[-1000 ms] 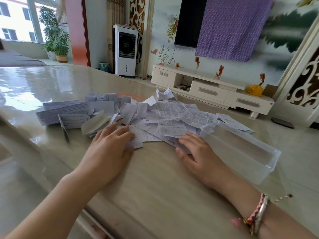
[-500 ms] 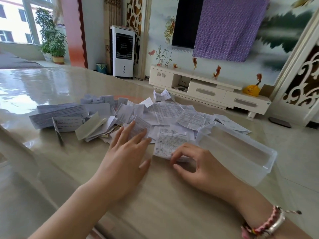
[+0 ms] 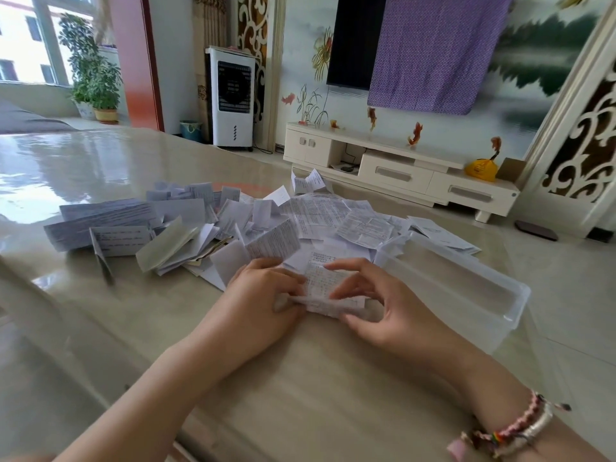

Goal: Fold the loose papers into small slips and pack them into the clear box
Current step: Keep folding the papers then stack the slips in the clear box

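A printed sheet of paper (image 3: pixel 325 285) lies at the near edge of the heap, its front edge turned up. My left hand (image 3: pixel 263 301) pinches its left side. My right hand (image 3: pixel 376 308) holds its right side with curled fingers and thumb. A wide heap of loose and folded papers (image 3: pixel 233 225) spreads behind my hands across the table. The clear box (image 3: pixel 466 288) stands just right of my right hand with its open side up; nothing shows inside it.
The glossy beige table (image 3: pixel 300 378) runs left to a far stack of long slips (image 3: pixel 100 221). Beyond the table's far edge are a white TV cabinet (image 3: pixel 400 168), a white air cooler (image 3: pixel 231 98) and a potted plant (image 3: pixel 96 81).
Both hands left the heap and came together on one printed sheet. The right hand drew it toward me; the left hand moved right and took its other side.
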The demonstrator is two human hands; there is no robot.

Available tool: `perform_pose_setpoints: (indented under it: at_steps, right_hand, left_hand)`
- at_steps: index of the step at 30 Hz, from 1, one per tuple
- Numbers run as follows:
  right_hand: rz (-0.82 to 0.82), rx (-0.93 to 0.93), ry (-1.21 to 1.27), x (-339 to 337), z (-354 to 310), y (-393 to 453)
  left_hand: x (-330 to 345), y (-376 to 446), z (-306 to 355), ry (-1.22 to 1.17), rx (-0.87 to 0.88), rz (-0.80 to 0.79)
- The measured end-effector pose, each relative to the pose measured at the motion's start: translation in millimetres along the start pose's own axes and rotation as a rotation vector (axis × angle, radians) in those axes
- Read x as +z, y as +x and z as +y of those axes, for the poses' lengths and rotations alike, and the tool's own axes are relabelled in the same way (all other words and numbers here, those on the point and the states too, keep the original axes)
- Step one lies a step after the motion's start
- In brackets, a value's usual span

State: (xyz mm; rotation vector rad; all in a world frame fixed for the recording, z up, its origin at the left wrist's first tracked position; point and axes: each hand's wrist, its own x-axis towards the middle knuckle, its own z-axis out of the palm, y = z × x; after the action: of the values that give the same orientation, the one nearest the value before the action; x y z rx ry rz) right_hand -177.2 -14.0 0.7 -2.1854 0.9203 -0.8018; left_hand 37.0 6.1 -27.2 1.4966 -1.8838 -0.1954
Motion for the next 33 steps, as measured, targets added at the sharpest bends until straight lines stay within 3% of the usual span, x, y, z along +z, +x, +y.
perform_pose_setpoints:
  at_steps: [4, 7, 17, 24, 33]
  right_hand:
    - [0.026, 0.080, -0.020, -3, 10, 4]
    - [0.054, 0.124, 0.114, -4, 10, 5]
    - [0.143, 0.244, 0.209, -6, 14, 10]
    - [0.249, 0.263, -0.015, 7, 21, 19]
    - [0.215, 0.296, -0.243, 12, 20, 21]
  left_hand:
    - [-2, 1, 4, -0.115, -0.034, -0.019]
    - [-6, -1, 8, -0.180, -0.028, -0.071]
    - [-5, 0, 9, -0.331, -0.266, -0.066]
    - [6, 2, 16, -0.191, -0.290, 0.087]
    - [6, -2, 20, -0.121, -0.353, 0.097]
